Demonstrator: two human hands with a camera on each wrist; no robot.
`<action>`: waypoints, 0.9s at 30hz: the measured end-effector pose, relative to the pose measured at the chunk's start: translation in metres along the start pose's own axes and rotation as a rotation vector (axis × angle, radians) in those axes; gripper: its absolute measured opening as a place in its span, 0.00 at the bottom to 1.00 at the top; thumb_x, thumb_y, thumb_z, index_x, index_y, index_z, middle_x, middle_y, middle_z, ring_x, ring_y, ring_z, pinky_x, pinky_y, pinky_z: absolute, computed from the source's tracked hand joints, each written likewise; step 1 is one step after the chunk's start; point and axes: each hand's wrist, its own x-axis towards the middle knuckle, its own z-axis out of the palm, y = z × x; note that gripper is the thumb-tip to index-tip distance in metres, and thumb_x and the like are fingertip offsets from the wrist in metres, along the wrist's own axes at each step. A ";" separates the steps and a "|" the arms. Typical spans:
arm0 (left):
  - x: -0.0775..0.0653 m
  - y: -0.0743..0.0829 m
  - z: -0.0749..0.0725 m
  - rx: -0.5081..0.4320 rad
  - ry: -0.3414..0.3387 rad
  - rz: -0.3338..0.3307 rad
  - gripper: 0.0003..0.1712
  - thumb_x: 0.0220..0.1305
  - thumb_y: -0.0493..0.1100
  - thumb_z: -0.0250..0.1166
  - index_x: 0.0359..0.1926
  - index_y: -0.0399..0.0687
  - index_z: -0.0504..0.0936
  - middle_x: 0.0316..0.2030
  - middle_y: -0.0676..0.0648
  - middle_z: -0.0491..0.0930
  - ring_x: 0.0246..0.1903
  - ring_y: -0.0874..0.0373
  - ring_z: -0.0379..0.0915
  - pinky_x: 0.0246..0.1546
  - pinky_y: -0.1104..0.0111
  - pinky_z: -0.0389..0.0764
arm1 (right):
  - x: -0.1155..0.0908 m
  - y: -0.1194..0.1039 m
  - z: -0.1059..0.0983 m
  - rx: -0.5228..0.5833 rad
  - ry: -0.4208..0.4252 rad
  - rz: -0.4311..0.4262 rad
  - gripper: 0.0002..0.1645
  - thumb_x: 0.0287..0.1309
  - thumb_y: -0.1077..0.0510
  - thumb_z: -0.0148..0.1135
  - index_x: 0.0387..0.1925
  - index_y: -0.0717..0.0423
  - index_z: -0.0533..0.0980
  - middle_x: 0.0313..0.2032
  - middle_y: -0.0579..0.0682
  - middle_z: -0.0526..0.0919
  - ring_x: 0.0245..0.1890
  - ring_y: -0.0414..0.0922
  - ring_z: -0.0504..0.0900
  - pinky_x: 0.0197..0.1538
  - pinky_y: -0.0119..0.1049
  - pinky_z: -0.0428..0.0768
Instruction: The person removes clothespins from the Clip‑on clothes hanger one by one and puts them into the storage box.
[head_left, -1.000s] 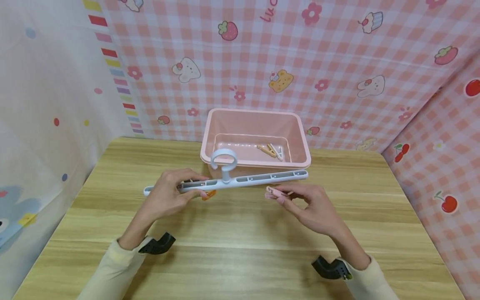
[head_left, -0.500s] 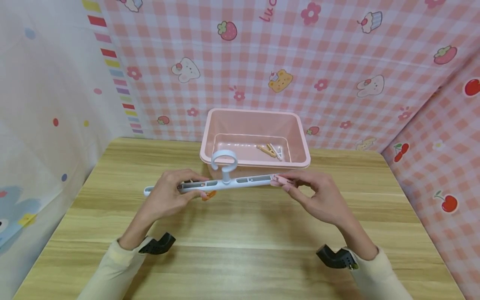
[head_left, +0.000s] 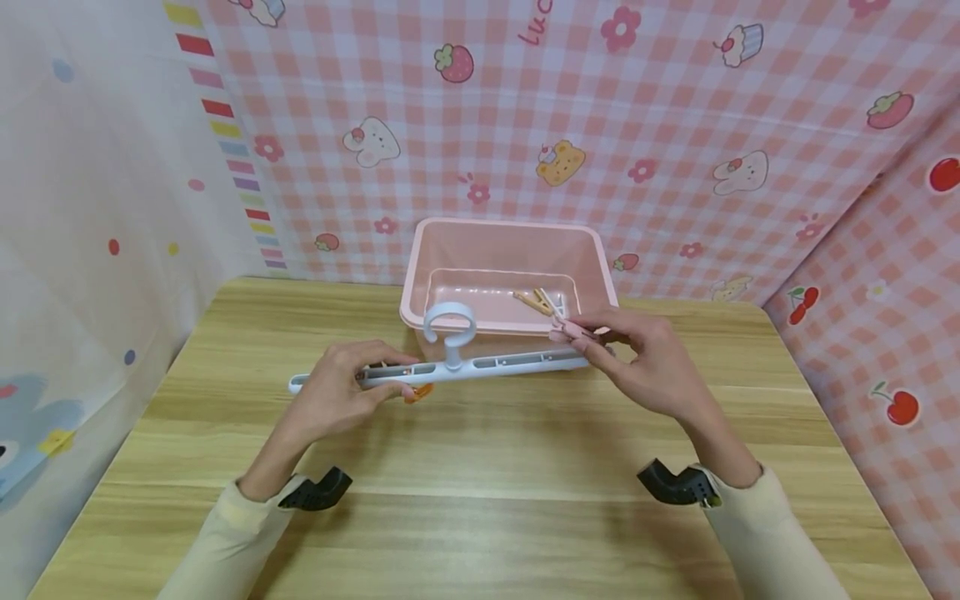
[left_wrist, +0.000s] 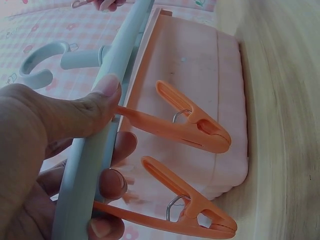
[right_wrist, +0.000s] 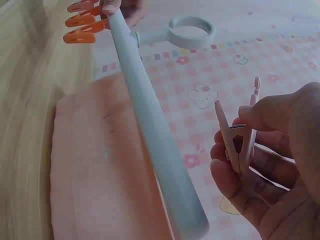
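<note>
A pale blue clip hanger (head_left: 517, 363) with a hook on top is held level in my left hand (head_left: 337, 387), thumb and fingers around its left half. Orange clothespins hang below the bar; in the left wrist view an orange clothespin (left_wrist: 180, 132) shows near the thumb, with a second one lower down. My right hand (head_left: 656, 367) pinches a pink clothespin (right_wrist: 241, 142) above the hanger's right end. In the right wrist view this clothespin is apart from the bar, and orange clothespins (right_wrist: 80, 36) hang in a row by the left hand.
Behind the hanger stands a pink plastic basket (head_left: 438, 250) against the checked cloth backdrop. A tan clothespin (head_left: 532, 303) and a white clothespin (head_left: 553, 300) lie inside it. The wooden table (head_left: 480, 517) extends in front.
My right hand brought the pink clothespin to the bar's right part, then raised it away and slightly right, still pinched. The left hand and hanger stay nearly still.
</note>
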 end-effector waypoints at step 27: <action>0.000 0.000 0.001 0.007 -0.012 0.003 0.17 0.54 0.41 0.80 0.46 0.58 0.90 0.36 0.60 0.88 0.28 0.62 0.75 0.26 0.72 0.71 | 0.042 0.019 -0.022 -0.081 -0.012 0.061 0.12 0.66 0.61 0.68 0.49 0.57 0.86 0.39 0.51 0.90 0.36 0.39 0.83 0.44 0.19 0.79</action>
